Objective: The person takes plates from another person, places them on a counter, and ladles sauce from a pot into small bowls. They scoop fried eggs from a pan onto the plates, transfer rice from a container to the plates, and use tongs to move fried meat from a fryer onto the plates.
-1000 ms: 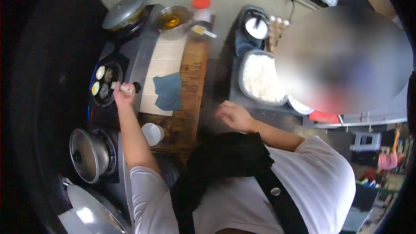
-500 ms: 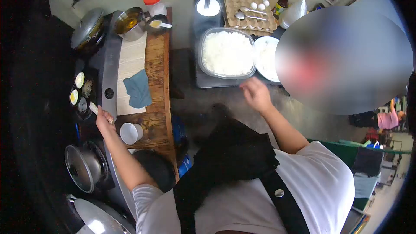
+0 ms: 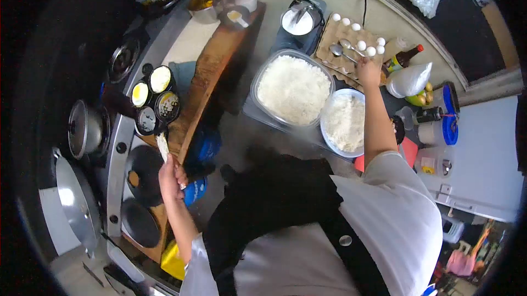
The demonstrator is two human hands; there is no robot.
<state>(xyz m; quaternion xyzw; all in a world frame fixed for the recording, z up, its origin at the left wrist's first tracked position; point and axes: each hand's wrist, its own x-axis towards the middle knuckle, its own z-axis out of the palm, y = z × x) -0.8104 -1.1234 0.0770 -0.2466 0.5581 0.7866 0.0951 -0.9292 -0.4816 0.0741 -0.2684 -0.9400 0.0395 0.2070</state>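
Note:
My left hand point(image 3: 173, 176) is wrapped round the cloth-covered handle of a black egg pan point(image 3: 167, 119) with several round cups. Two cups hold cooked egg with white and yolk; the other two hold little or only residue. The pan is held above the wooden counter's edge. Over on the right, my right hand point(image 3: 369, 70) has its fingers closed at the handle end of a metal spoon point(image 3: 336, 49), on the cardboard egg tray point(image 3: 328, 37). A second spoon point(image 3: 345, 44) lies alongside it. Several white eggs point(image 3: 361, 45) sit in the tray.
A plastic tub of white rice-like food point(image 3: 292, 88) and a white bowl point(image 3: 324, 126) of similar food stand before me. Lidded pot point(image 3: 80, 131) and wok point(image 3: 74, 203) are at left. A red-capped jar point(image 3: 245, 0) and brown bottle point(image 3: 405, 57) stand farther back.
My left hand has brought the egg pan off the stove toward the wooden counter. From beside the tub, my right hand has reached to the spoons on the tray. The view has turned.

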